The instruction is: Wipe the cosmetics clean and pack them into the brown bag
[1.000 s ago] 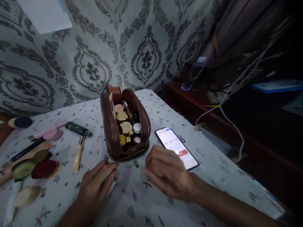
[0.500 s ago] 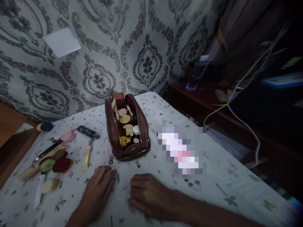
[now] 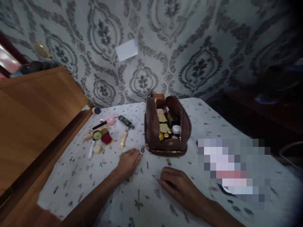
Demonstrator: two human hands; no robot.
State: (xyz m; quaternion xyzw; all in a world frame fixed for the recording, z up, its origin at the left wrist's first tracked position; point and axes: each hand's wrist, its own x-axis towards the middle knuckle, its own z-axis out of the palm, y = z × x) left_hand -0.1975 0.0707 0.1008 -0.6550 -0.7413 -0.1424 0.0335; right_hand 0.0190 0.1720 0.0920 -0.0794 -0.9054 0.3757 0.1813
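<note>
My left hand [image 3: 129,162] rests on the patterned tablecloth, fingers bent loosely downward and nothing visible in it. To its right, my right hand [image 3: 177,183] lies with loosely curled fingers, the thumb apart from them, also holding nothing I can see. Just beyond both hands stands a brown cosmetic bag [image 3: 165,148], unzipped, with jars and bottles inside, among them a white-capped one [image 3: 176,129]. Nearest my left hand is a cream-coloured tube [image 3: 123,138]. Past it lie a dark green bottle [image 3: 126,121], a red round container [image 3: 107,138] and a pink item [image 3: 110,120].
More cosmetics lie at the left: a white tube [image 3: 91,149], a green round container [image 3: 97,135], a black pencil-like item [image 3: 98,126] and a dark-tipped brush [image 3: 96,110]. A blurred-out object [image 3: 227,170] lies right. A wooden panel [image 3: 35,123] borders the left; patterned wallpaper [image 3: 165,47] stands behind.
The view has swung left, so the bag and cosmetics appear further right and more of the wooden panel shows. Both hands stay on the tablecloth; the bag and cosmetics look unmoved.
</note>
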